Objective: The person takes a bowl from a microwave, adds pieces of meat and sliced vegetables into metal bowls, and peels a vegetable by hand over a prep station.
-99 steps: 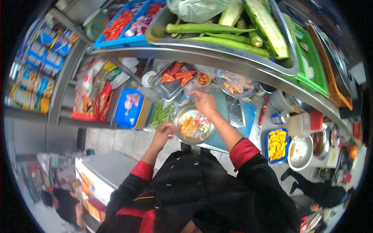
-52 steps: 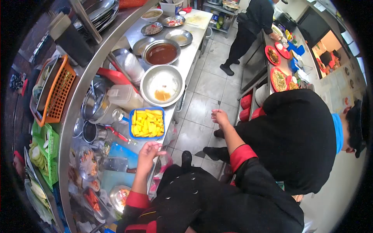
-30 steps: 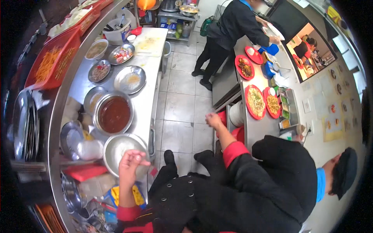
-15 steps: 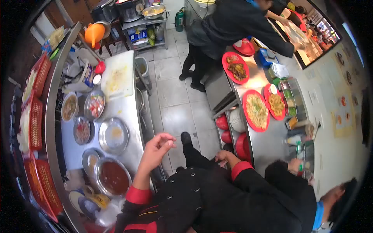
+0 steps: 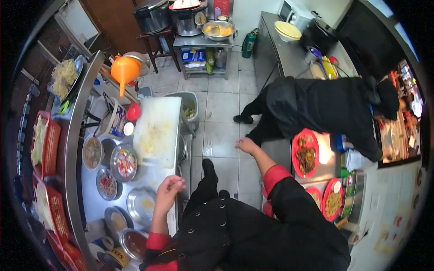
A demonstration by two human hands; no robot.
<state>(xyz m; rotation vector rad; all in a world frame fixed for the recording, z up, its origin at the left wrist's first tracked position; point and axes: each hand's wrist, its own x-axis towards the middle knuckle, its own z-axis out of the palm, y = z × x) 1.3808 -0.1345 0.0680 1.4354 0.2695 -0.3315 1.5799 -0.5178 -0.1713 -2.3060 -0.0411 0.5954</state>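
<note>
My left hand [image 5: 171, 189] hangs in the air by the edge of the left-hand steel counter, its fingers loosely curled together, with nothing visible in them. Closest to it are a shallow metal dish [image 5: 142, 206] and a white cutting board [image 5: 157, 131] with yellowish stains. A knife-like blade [image 5: 152, 161] lies at the board's near end. My right hand [image 5: 246, 145] is held out ahead over the tiled aisle, fingers closed; whether anything is inside is hidden. It touches neither counter.
Metal bowls of chopped ingredients [image 5: 124, 162] and a bowl of dark red sauce [image 5: 134, 244] line the left counter. A co-worker in black [image 5: 316, 104] leans over the right counter, beside red plates of food [image 5: 305, 153]. A grey bin [image 5: 190, 108] stands ahead.
My view has shifted forward along the aisle. My right hand has swung from beside my body to out in front. The second person at the lower right is out of view.
</note>
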